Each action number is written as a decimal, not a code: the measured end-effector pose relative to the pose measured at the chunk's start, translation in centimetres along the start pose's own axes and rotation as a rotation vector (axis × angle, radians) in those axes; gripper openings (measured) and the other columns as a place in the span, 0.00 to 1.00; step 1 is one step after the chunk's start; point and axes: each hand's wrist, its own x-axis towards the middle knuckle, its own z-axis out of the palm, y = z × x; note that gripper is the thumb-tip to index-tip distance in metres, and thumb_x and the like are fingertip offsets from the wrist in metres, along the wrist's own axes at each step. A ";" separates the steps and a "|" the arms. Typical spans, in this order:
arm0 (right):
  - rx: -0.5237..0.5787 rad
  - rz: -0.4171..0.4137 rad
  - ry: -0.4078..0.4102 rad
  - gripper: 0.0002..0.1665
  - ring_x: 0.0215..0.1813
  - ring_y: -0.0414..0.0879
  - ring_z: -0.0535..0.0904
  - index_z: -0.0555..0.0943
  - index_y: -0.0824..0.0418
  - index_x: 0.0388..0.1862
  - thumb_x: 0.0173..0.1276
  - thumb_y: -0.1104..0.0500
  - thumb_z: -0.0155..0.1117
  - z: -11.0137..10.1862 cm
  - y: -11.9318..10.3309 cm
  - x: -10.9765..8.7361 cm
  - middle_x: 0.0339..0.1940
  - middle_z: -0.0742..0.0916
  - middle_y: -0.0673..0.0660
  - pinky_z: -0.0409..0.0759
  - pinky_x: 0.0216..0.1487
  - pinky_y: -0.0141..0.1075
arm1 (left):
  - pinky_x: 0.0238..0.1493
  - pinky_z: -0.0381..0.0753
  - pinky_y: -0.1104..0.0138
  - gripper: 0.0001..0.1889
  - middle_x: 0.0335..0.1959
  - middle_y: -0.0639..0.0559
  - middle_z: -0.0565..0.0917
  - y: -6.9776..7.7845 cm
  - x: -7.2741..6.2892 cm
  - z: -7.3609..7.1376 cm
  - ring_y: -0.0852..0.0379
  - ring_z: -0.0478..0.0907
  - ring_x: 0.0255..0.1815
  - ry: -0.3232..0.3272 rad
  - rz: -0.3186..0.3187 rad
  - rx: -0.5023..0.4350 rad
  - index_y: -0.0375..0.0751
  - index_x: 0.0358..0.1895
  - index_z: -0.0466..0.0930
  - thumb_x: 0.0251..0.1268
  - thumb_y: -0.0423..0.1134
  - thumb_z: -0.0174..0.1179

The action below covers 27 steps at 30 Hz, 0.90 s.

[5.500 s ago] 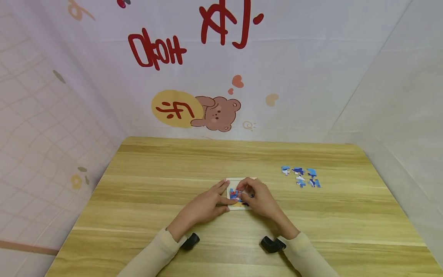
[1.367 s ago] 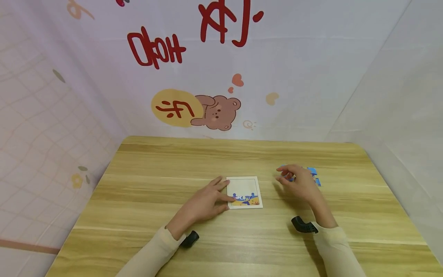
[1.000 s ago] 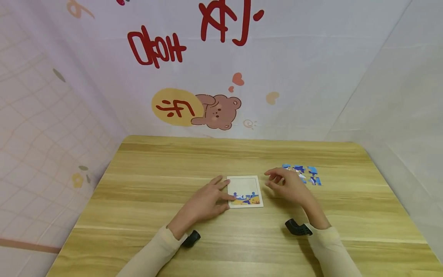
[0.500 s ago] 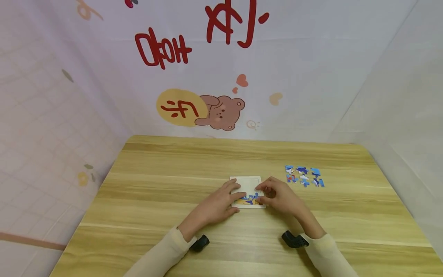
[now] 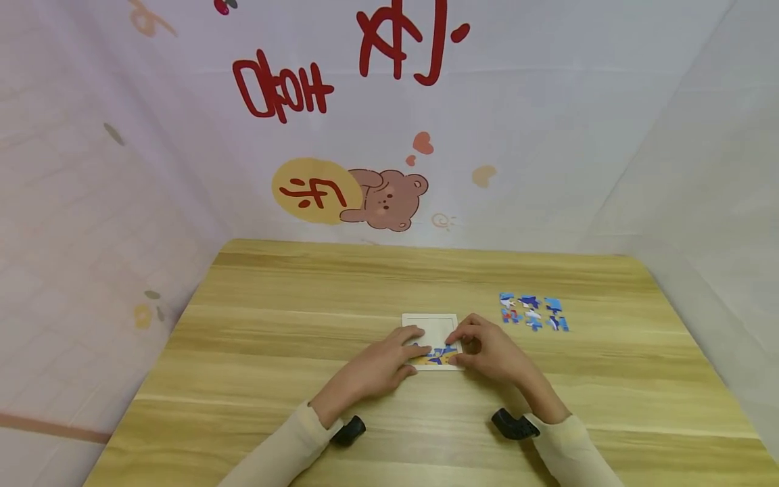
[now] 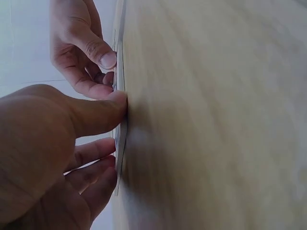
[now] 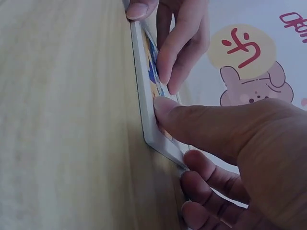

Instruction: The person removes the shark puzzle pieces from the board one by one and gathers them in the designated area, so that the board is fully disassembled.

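A small white-bordered puzzle tray (image 5: 429, 316) lies on the table, with a bottom row of blue and yellow puzzle pieces (image 5: 435, 358) in it. My left hand (image 5: 379, 365) rests on its left side, fingers spread over the board and thumb at the near edge. At the right side, my right hand (image 5: 496, 352) touches the lower right piece with thumb and index finger. The right wrist view shows that thumb pressing the picture surface (image 7: 152, 72), the other fingers curled beyond the tray's corner. Its index fingertip is hidden there. The left wrist view catches the tray edge-on (image 6: 120, 158).
Several loose blue puzzle pieces (image 5: 531, 314), one with red on it, lie in two rows to the right of the tray. The wooden table (image 5: 292, 291) ends at a printed white curtain (image 5: 523, 135). A black wrist device (image 5: 514, 426) sits at each cuff.
My right hand has come left from the loose pieces to the tray and now touches its lower right piece. The red-marked piece, on the tray earliest, lies among the loose ones. My left hand stays.
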 end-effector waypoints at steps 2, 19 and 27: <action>-0.004 0.002 -0.004 0.13 0.40 0.43 0.73 0.88 0.47 0.44 0.61 0.55 0.80 0.1 -0.1 0.0 0.43 0.81 0.49 0.75 0.41 0.31 | 0.72 0.76 0.57 0.24 0.79 0.48 0.66 -0.1 -0.2 0.0 0.51 0.62 0.80 -0.007 -0.014 -0.004 0.51 0.73 0.74 0.77 0.43 0.59; 0.091 0.033 -0.022 0.10 0.31 0.37 0.76 0.85 0.52 0.42 0.64 0.61 0.76 -0.3 -0.2 -0.1 0.30 0.84 0.46 0.77 0.32 0.29 | 0.76 0.71 0.57 0.24 0.78 0.50 0.67 -0.1 0.0 0.1 0.52 0.60 0.82 0.001 -0.037 -0.077 0.50 0.72 0.75 0.76 0.43 0.60; 0.119 0.039 -0.043 0.07 0.31 0.37 0.78 0.86 0.49 0.40 0.66 0.60 0.75 -0.4 -0.1 -0.2 0.29 0.85 0.46 0.78 0.33 0.29 | 0.79 0.67 0.55 0.24 0.79 0.49 0.66 -0.2 -0.2 0.1 0.50 0.58 0.83 -0.010 -0.048 -0.090 0.52 0.73 0.74 0.77 0.44 0.59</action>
